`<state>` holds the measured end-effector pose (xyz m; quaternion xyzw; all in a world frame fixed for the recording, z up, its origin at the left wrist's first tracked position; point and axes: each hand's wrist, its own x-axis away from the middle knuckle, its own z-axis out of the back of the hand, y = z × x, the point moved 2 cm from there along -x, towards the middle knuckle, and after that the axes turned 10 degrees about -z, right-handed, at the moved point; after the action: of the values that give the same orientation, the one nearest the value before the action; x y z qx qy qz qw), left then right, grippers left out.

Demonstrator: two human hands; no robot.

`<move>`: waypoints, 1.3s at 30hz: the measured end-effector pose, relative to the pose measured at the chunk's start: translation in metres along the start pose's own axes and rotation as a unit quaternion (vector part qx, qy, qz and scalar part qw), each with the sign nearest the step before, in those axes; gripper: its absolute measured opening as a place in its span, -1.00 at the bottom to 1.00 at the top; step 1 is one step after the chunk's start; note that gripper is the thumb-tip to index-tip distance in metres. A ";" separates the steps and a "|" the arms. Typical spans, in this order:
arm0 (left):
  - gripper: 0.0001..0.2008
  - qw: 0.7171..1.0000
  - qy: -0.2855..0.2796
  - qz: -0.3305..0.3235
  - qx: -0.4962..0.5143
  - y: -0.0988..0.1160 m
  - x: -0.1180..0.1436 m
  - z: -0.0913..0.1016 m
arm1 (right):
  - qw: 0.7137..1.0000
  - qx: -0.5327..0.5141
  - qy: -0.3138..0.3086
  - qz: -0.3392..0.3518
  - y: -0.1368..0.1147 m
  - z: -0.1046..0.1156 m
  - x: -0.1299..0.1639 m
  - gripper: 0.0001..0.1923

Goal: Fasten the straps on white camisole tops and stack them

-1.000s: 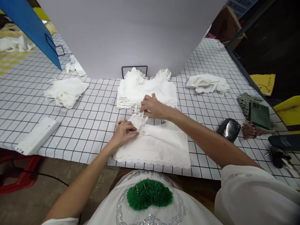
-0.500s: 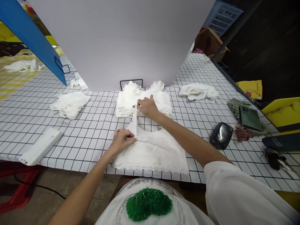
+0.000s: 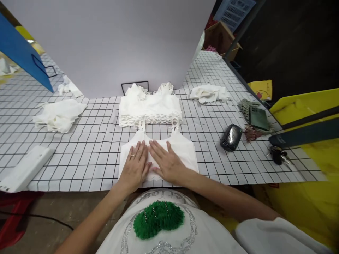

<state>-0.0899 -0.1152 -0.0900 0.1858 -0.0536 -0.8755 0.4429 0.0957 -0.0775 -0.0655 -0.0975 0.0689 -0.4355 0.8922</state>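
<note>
White camisole top (image 3: 182, 150) lies flat at near edge of the checked table (image 3: 92, 155), straps pointing away toward a stack of folded white tops (image 3: 149, 107) just behind it, in front of a wire stand (image 3: 134, 84) and a big pale backdrop board (image 3: 111, 42).

L to R across the surface: blue board (image 3: 18, 53) at far left, white plastic bar (image 3: 25, 169) near the front edge, loose pile of white cloth (image 3: 59, 114), smaller scrap (image 3: 69, 88) behind it. Then the stack w/ the camisole in front. Further right another crumpled white piece (image 3: 209, 93), a shiny black pouch (image 3: 231, 137), a dark green phone (image 3: 258, 118) on some knitted stuff, keys (image 3: 278, 155), and a yellow bin (image 3: 312, 120) w/ a dark strip across it. Room beyond is dim; cardboard box (image 3: 221, 38) and prob. a blue crate (image 3: 234, 10) at back right.

Left hand (image 3: 135, 165) flat on the top's middle, palm down, fingers spread, a ring on one finger, holding nothing. Right hand (image 3: 165, 160) just beside it, also flat and open, fingers splayed forward, thumb touching or nearly touching the left hand. Both forearms come in from the lower edge, over a white shirt w/ a green patch (image 3: 159, 218).
</note>
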 end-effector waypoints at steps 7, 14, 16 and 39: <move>-0.31 0.998 0.028 0.042 -0.039 -0.025 0.021 -0.005 | 0.981 -0.025 0.027 -0.191 0.082 -0.008 0.072 -0.22; -0.60 0.991 0.087 0.006 0.105 -0.008 -0.056 0.020 | 0.937 -0.136 0.211 -0.242 0.143 0.045 -0.033 -0.74; -0.63 0.983 0.084 0.001 0.163 0.001 -0.078 0.025 | 0.925 -0.141 0.182 -0.304 0.154 0.047 -0.066 -0.75; -0.74 0.888 0.051 0.168 0.425 0.013 -0.181 -0.033 | 0.762 -0.563 0.163 -0.275 0.129 0.078 -0.070 -0.86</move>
<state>0.0299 0.0236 -0.0672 0.3892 -0.4285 -0.6702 0.4645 0.1676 0.0639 -0.0175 -0.5249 0.4161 -0.5543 0.4940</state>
